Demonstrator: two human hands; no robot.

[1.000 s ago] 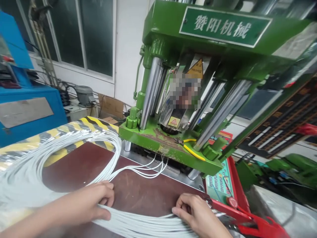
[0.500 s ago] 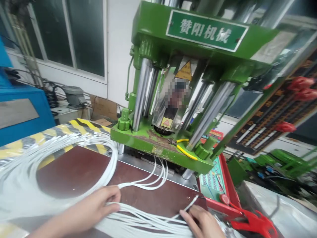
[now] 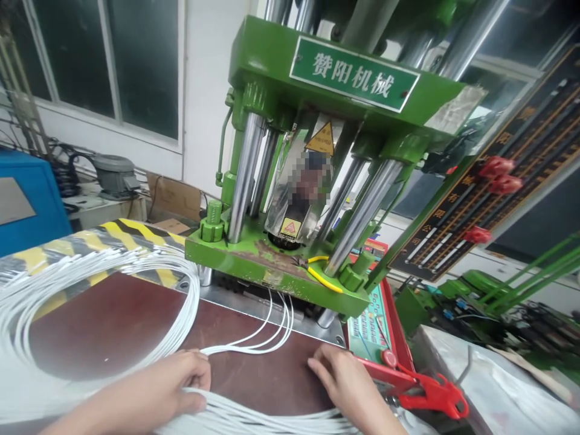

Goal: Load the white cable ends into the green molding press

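Observation:
A big bundle of thin white cables loops over the brown worktable and runs along its near edge. My left hand rests on the bundle with its fingers curled over the strands. My right hand lies at the table's right end, fingers pressed down by the cable ends; whether it pinches a cable is hidden. A few white cables lead from the bundle under the green press machine behind the table.
Yellow-handled pliers lie on the press base. A green keypad panel and a red clamp sit right of my right hand. Black and yellow hazard tape edges the table's far left. A blue machine stands at left.
The view has swung right and upward. My right hand has slid forward along the table's right end, letting go of the single cable end it was lifting. My left hand stays on the bundle.

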